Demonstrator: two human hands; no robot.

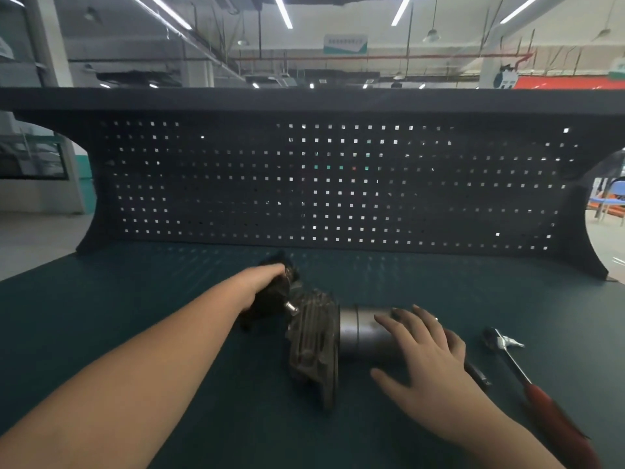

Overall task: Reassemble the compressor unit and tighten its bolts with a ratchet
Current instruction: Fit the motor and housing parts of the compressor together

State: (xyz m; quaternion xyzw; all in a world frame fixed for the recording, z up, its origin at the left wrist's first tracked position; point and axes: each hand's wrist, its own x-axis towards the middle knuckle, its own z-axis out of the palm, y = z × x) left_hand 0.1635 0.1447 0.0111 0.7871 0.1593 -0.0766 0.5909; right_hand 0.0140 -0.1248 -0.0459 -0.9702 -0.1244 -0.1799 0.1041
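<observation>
Compressor unit in separate pieces on the dark green worktop [135,299], in front of the perforated back panel [304,184]. Finned cylinder head [313,346] lying on its side at the centre, joined at its right to a smooth grey metal cylinder [362,333]; long axis of this pair running left to right across the worktop, parallel to the panel. Dark motor part [270,296] just beyond and left of the finned head, with a short bright shaft stub [291,308] pointing at the head, close to it but seemingly not yet entered.

Left hand [260,282] stretched far forward, wrapped over the dark motor part; fingers mostly hidden behind it, so grasp judged from the curl of the hand only. Right hand [422,353] laid flat on the right end of the grey cylinder, fingers spread and nearly straight, pressing rather than gripping.

Key relation for the coming move: shaft stub and head almost in line, a small gap between them, motor part tilted a little against the cylinder axis. Probably needed next: bring the motor part rightward along that axis while holding the cylinder steady with the right hand.

Ratchet [527,380] with red handle lying untouched at the right, just beside the right hand, head end away from the person. Nearer to the right hand than to the left. Bolts not visible.
</observation>
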